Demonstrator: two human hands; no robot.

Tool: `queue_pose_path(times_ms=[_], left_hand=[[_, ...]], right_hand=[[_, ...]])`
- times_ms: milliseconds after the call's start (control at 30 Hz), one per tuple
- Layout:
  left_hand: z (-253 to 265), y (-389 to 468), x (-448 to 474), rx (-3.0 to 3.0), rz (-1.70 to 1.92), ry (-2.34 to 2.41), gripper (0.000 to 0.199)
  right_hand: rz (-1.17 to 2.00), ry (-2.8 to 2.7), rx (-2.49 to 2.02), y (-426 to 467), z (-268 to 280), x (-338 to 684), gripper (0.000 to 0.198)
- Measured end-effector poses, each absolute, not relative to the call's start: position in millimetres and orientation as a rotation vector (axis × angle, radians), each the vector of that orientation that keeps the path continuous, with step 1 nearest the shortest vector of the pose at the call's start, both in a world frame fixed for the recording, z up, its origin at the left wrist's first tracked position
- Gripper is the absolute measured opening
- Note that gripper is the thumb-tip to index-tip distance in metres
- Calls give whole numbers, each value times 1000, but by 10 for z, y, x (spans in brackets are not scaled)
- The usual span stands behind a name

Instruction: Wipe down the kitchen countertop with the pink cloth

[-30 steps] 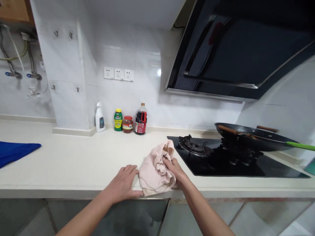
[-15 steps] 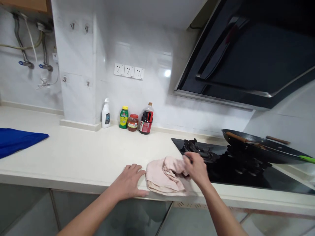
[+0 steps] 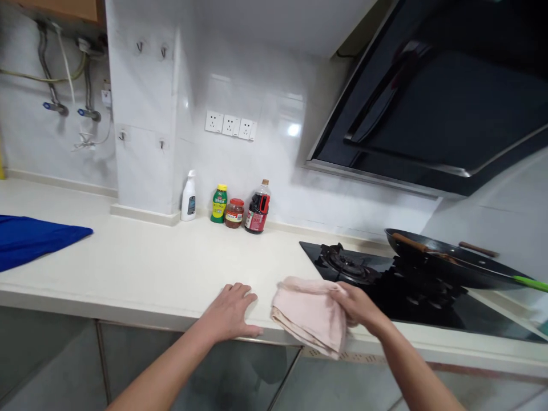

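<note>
Blue cloth [image 3: 38, 240]: out on the far left it lies flat on the pale counter [image 3: 171, 262], its tip pointing right.
Valves [image 3: 55, 107]: two, blue-knobbed, up on the wall.
Hooks [image 3: 139, 47]: four of them, two above two, on the pillar [image 3: 145, 114].
Spray bottle [image 3: 188, 198]: white, upright at the pillar's foot.
Green bottle [image 3: 219, 204]: yellow cap, upright by the back wall.
Left hand [image 3: 231, 313]: palm down at the counter's front edge, fingers spread, nothing in its grasp!
Sockets [image 3: 230, 125]: three in a row on the tiles.
Jar [image 3: 234, 214]: red lid, squeezed in between the bottles.
Dark bottle [image 3: 258, 211]: brown cap, red label, ending that line-up.
Pink cloth [image 3: 310, 311]: here's the action, just right of the left hand, folded, lower corner dipping past the counter's edge.
Right hand [image 3: 359, 306]: thumb and fingers closed on the pink cloth's upper right corner.
Hob [image 3: 385, 302]: black glass, right behind that hand.
Hood [image 3: 428, 114]: big, dark, slanting overhead.
Wok [image 3: 462, 268]: over the right burner, wooden handles showing.
Green handle [image 3: 531, 282]: jutting out past the wok's right rim.
</note>
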State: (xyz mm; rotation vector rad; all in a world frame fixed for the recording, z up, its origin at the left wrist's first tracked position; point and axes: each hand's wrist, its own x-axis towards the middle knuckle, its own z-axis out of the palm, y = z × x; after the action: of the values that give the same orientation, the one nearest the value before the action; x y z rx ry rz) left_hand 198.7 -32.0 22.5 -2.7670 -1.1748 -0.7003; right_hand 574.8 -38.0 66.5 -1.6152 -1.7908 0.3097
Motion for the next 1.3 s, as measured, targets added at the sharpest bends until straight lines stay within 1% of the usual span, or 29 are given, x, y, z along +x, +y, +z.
queue_pose_path(times_ms=[100,200,333,467,533,733,833,933,1000,1133,1300], left_hand=[[238,-321,1983,-2777,-698,-1164,68],[260,-330,1982,-2778,-685,-1163,67],[279,-342,1981,-2778,-650,-1181,68],[278,-337,1976,-2783,-636,-1196,69],[278,-333,1976,-2778,-634,-1209,70],[325,-351,1990,-2786,-627,-1230,68],[352,-365,2002,-2799,-614,-1231,68],[363,-374,2008,-2801,-592,-1238,68],[364,-374,2006,-2798,-566,-1255,67],[372,-359,2001,-2804,-531,-1266,70],[410,-336,2021,-2815,-499,-1291,70]], right_hand=[[483,-1463,-1560,-698,925,6120,40],[466,-1269,-1522,-860,1141,6307,35],[514,-1254,-1438,-755,1347,6159,36],[646,-1245,-1254,-429,1388,5878,44],[569,-1304,-1283,-269,1302,5841,46],[241,-1450,-1701,-163,795,6005,38],[93,-1722,-1792,-240,622,5853,47],[48,-2184,-1896,-239,515,5511,63],[36,-2311,-1963,-163,465,5293,71],[-47,-2288,-2035,175,442,5062,71],[-173,-2073,-2127,648,541,4932,60]])
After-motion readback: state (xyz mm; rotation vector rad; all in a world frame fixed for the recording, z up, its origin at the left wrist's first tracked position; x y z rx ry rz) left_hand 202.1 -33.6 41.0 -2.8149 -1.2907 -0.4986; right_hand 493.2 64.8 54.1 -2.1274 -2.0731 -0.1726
